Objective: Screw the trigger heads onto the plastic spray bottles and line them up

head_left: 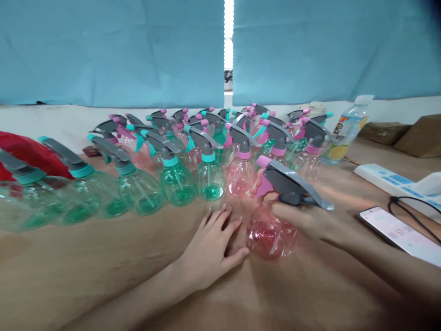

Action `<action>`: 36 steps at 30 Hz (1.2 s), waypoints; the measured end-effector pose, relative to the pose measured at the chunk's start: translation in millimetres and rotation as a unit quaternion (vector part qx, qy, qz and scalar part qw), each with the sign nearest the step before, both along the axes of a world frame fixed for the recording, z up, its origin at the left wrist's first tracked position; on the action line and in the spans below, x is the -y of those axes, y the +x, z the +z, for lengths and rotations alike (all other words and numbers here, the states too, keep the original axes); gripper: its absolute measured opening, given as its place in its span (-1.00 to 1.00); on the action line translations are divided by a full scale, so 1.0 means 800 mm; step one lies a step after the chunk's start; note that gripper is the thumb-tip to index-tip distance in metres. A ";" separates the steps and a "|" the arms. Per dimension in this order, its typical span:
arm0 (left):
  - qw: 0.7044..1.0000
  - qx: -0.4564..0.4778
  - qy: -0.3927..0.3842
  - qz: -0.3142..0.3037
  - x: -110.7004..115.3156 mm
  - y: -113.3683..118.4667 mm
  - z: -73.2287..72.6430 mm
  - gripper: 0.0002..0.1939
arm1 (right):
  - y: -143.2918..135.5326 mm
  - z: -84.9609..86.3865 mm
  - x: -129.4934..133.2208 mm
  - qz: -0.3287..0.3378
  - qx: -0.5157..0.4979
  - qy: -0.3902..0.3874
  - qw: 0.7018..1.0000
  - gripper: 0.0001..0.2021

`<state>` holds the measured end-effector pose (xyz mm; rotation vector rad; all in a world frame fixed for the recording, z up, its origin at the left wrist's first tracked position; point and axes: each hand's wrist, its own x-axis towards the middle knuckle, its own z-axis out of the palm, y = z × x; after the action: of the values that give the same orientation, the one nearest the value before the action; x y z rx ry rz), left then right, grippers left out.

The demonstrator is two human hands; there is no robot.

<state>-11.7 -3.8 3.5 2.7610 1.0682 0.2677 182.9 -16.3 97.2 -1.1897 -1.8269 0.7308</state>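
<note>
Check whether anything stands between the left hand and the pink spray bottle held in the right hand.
Nothing visible does. The left hand lies palm down on the tabletop, its thumb right beside the pink spray bottle; whether they touch is unclear. The right hand holds the bottle near its top.

Blurred digits, apparently "00 57", on the phone (pixel 401 235); bottle label (pixel 340 134) lettering illegible.

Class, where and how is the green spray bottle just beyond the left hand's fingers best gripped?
Probably the turquoise collar, from the near side: the green spray bottle stands upright, narrows above its round body, and has neighbouring bottles on either side.
</note>
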 end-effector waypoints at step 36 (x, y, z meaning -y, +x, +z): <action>1.000 -0.001 0.005 0.001 -0.001 -0.001 -0.003 -0.47 | 0.005 -0.032 -0.008 0.010 -0.050 0.029 0.998 -0.90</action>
<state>-12.9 -2.9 1.3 2.7693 1.0740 0.2712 186.6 -9.7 71.3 -1.0803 -1.7664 0.7308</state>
